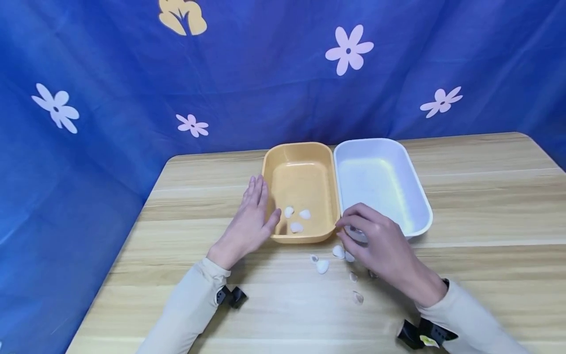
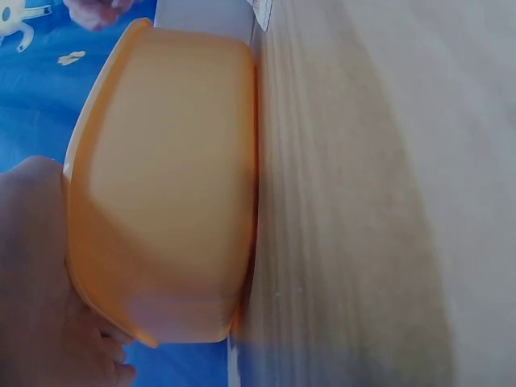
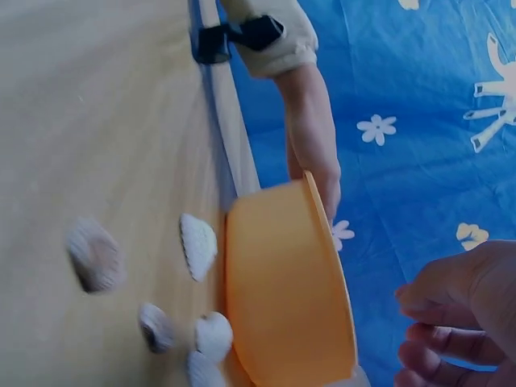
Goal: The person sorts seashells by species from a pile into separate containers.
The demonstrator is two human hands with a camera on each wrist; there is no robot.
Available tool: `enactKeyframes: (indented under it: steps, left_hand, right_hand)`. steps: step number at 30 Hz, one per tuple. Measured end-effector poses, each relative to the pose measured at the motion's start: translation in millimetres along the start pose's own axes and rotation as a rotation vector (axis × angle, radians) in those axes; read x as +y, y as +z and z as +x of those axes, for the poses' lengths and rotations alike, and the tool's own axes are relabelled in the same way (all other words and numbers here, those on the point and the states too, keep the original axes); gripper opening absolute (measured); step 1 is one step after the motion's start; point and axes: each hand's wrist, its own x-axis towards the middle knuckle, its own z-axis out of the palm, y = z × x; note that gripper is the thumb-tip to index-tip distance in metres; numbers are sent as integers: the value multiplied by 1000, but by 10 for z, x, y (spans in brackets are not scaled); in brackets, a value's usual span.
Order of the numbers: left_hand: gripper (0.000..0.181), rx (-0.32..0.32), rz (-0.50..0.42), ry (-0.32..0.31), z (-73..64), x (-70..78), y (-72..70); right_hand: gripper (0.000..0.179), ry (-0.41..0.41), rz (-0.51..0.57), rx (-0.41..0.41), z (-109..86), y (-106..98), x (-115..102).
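My left hand (image 1: 249,216) lies along the left rim of the orange tub (image 1: 305,187), its fingers extended and the thumb over the near left corner. Three white shells (image 1: 296,227) lie inside this tub near its front. My right hand (image 1: 382,243) hovers over the meeting front corners of the orange tub and the white tub (image 1: 420,211). In the right wrist view its fingers (image 3: 459,343) are loosely bent, with a gap to the thumb and nothing seen between them. Several shells lie on the table below, among them a white shell (image 1: 323,266) and a brownish shell (image 3: 95,254).
Both tubs stand side by side at the back of the wooden table (image 1: 491,206), near a blue curtain (image 1: 265,73) with flower prints. A black wrist camera (image 1: 232,297) sits on the left wrist and another camera (image 1: 424,334) on the right.
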Motion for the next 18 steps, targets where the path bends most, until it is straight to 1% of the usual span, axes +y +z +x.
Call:
enactKeyframes:
  steps: [3,6,11,14,18]
  left_hand:
    - [74,-2,-5,4,22,4,27]
    - [75,-2,-1,-2,10,-5,18]
    - [75,0,-1,7,13,5,24]
    - [76,10,-2,12,11,8,33]
    - [76,27,-11,13,7,4,47]
  right_hand:
    - [15,-19,21,9,-98,7,-17]
    - [16,-30,41,9,-179,46,-50]
    - [16,-40,48,-5,-306,129,-77]
    - [15,-11,15,-59,-368,190,-102]
    - [16,84,-120,-209,-412,256,-157]
